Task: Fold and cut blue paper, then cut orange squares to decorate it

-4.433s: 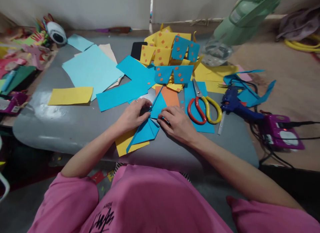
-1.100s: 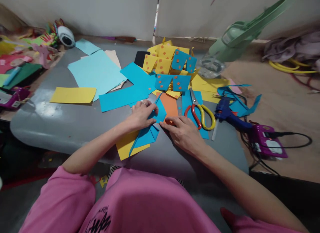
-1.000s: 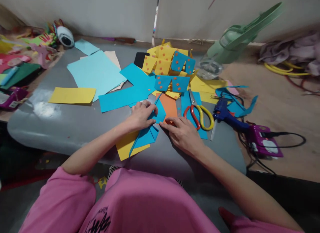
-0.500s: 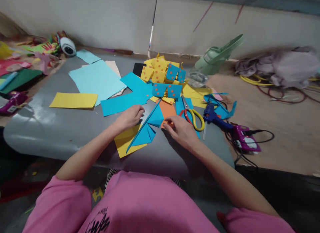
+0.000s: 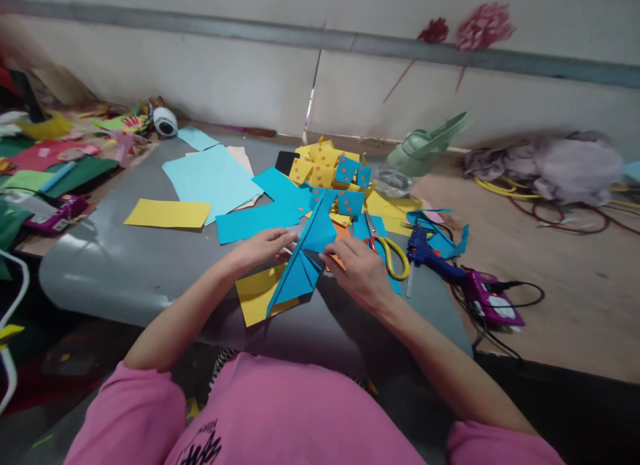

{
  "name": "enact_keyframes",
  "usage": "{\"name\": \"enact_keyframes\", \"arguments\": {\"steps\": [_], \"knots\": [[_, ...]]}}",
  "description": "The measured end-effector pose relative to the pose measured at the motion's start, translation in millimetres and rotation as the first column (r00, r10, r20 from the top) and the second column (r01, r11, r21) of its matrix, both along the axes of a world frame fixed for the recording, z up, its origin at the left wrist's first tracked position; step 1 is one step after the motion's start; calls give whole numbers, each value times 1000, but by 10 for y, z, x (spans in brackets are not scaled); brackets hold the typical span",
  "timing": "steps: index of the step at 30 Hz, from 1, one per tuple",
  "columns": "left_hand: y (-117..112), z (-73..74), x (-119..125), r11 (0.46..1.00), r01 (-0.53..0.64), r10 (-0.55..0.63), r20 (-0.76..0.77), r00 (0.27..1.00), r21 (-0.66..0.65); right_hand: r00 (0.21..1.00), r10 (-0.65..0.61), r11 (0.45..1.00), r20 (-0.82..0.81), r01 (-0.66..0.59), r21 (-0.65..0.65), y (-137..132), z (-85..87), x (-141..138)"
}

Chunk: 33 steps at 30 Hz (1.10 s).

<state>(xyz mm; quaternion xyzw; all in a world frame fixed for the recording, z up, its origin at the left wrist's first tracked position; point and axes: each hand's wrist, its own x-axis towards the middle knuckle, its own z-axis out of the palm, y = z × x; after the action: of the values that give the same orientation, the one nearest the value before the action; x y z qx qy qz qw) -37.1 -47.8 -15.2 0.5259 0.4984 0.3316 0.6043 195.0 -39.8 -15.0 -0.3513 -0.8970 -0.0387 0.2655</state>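
A folded blue paper piece (image 5: pixel 316 233), with pleated, wing-like halves, stands tilted up between my hands. My left hand (image 5: pixel 267 245) is at its left edge, fingers closed and partly hidden behind the paper; a small white bit shows by the fingertips. With fingers pinched together, my right hand (image 5: pixel 353 265) meets the paper's right side near its notch. Under the blue piece lies a yellow paper sheet (image 5: pixel 250 298). An orange paper piece (image 5: pixel 341 230) is partly covered by my right hand. Scissors (image 5: pixel 393 253) with red and yellow handles lie just right of that hand.
Behind are yellow and blue dotted paper shapes (image 5: pixel 320 172). Blue strips (image 5: pixel 255 222), light blue sheets (image 5: pixel 207 178) and a yellow strip (image 5: pixel 167 214) lie leftward. Rightward are a blue glue gun (image 5: pixel 425 248), a purple box (image 5: pixel 493 298) with cables and a green holder (image 5: pixel 415 152).
The blue paper has been lifted and tilted, its folds showing more broadly. My left hand has come against its left edge, and my right hand has closed in on its right side. The view has tilted upward.
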Motion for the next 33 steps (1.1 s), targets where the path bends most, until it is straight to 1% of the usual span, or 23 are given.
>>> {"name": "enact_keyframes", "arguments": {"steps": [2, 3, 4, 6, 8, 9, 11, 13, 14, 15, 16, 18, 19, 20, 21, 23, 25, 27, 28, 30, 32, 33], "knots": [[-14, 79, 34, 998, 32, -23, 157, 987, -54, 999, 15, 999, -30, -14, 33, 34, 63, -24], [-22, 122, 57, 998, 32, -20, 194, 981, -58, 998, 26, 999, -58, -24, 26, 47, 92, -31], [-27, 162, 80, 998, 16, -5, 206, 978, -55, 995, 32, 999, -96, -30, 15, 54, 122, -31], [-25, 223, 114, 998, -55, 62, 201, 978, -40, 981, 36, 999, -188, -34, 10, 38, 182, -13], [-10, 241, 129, 992, -124, 128, 216, 968, -30, 964, 59, 997, -258, -46, 55, -9, 234, 25], [0, 231, 133, 990, -137, 141, 239, 961, -32, 962, 101, 993, -255, -82, 83, -37, 251, 43], [19, 180, 149, 991, -126, 132, 285, 949, -40, 960, 230, 972, -162, -218, 86, -85, 253, 65], [31, 107, 181, 993, -106, 117, 302, 946, -53, 943, 330, 944, -48, -330, 6, -117, 202, 68], [33, 72, 199, 993, -104, 116, 290, 950, -58, 939, 344, 938, -17, -344, -37, -130, 159, 68], [34, 44, 213, 992, -112, 121, 263, 957, -52, 948, 317, 947, -11, -317, -58, -144, 107, 73], [34, 25, 219, 992, -124, 128, 220, 967, -33, 968, 251, 966, -21, -252, -61, -162, 51, 85], [41, 16, 197, 990, -136, 131, 105, 986, 42, 997, 52, 997, -52, -55, -45, -216, -58, 130], [51, 23, 170, 986, -137, 134, 43, 990, 94, 997, -58, 997, -54, 55, -60, -252, -104, 158], [65, 36, 135, 981, -129, 133, -14, 991, 145, 988, -153, 984, -33, 149, -101, -292, -142, 181], [85, 49, 97, 973, -120, 134, -62, 989, 195, 975, -222, 962, 8, 220, -161, -332, -173, 197], [136, 65, 29, 954, -103, 148, -145, 978, 281, 955, -280, 912, 100, 297, -284, -406, -219, 193], [195, 51, -12, 942, -97, 168, -200, 965, 322, 946, -297, 873, 129, 324, -364, -453, -248, 146], [251, 5, -29, 942, -81, 164, -236, 958, 325, 952, -292, 843, 87, 300, -447, -460, -262, 92], [276, -26, -36, 944, -65, 154, -256, 954, 324, 957, -285, 819, 48, 269, -507, -449, -258, 77], [315, -88, -57, 944, -36, 137, -291, 947, 328, 960, -274, 754, -50, 182, -632, -397, -220, 89], [340, -125, -93, 949, -45, 139, -286, 948, 313, 950, -272, 696, -152, 86, -713, -314, -134, 152], [347, -128, -116, 954, -67, 148, -266, 953, 291, 944, -266, 676, -195, 39, -736, -261, -75, 195]]}}
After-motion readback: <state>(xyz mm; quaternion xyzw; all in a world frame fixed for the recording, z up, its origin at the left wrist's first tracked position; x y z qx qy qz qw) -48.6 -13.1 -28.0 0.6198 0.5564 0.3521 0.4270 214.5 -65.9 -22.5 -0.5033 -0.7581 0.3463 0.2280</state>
